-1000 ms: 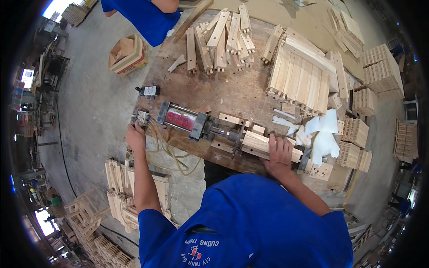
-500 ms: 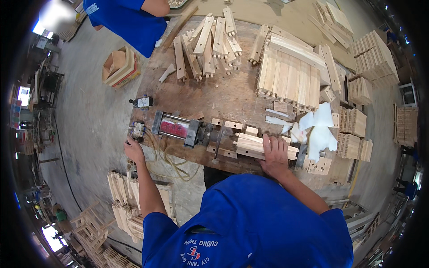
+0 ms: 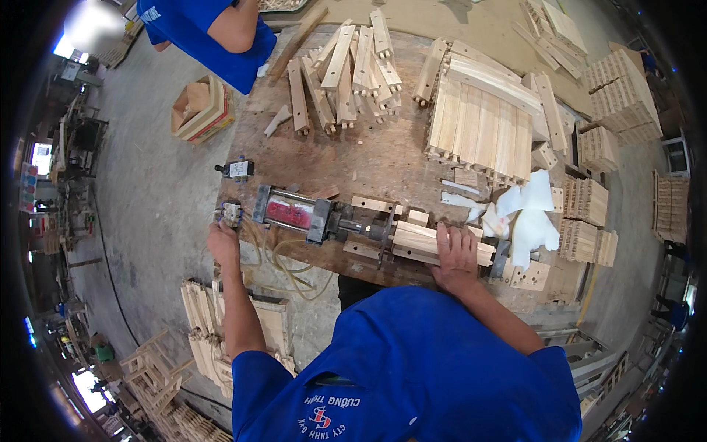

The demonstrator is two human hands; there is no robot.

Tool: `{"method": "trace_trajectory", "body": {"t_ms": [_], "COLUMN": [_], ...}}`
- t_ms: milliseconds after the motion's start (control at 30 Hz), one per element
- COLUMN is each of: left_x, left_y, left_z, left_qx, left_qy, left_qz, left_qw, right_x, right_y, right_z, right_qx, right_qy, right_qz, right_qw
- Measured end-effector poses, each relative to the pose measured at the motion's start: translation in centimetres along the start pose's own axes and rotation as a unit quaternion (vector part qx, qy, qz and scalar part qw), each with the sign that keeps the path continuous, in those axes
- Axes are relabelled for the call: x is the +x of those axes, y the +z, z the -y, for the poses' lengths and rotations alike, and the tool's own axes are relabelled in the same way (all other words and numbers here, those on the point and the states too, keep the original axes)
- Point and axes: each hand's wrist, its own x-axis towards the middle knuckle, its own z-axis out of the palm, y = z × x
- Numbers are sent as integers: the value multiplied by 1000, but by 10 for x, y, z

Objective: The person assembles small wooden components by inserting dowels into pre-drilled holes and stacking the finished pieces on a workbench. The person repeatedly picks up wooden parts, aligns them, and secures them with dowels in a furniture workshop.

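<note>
Plate (image 3: 386,247) nearer wooden blocks (image 3: 416,239) — right hand (image 3: 457,262) clasping them, left hand (image 3: 223,243) at valve (image 3: 231,214) by table edge (image 3: 230,190) — grip unclear

white lettering (image 3: 333,402) curves above and below a small red emblem (image 3: 319,418) on the person's blue shirt (image 3: 456,346), at the lower middle of the frame. at the upper left, a line of white letters (image 3: 150,15) stands on a co-worker's blue shirt (image 3: 193,37). a pale label (image 3: 239,169) on the valve block, left of centre, and marks on the cardboard box's red-and-yellow band (image 3: 211,131), upper left, are too small to read.
</note>
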Motion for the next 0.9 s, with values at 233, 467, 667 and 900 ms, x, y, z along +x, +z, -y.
{"method": "trace_trajectory", "body": {"t_ms": [233, 467, 667, 900], "left_x": [-4, -11, -14, -17], "left_y": [-12, -22, -24, -39], "left_z": [-2, -26, -28, -32], "left_qx": [-252, -231, -177, -134], "left_qy": [-145, -139, -127, -93], "left_qz": [58, -8, -23, 8], "left_qw": [955, 963, 976, 987], "right_x": [0, -3, 9, 24], "right_y": [2, -20, -34, -45], "right_z": [-3, -7, -33, -43], "right_qx": [-26, 39, 78, 77], "right_qy": [22, 4, 9, -41], "right_qz": [34, 34, 130, 166], "right_qw": [999, 999, 988, 982]}}
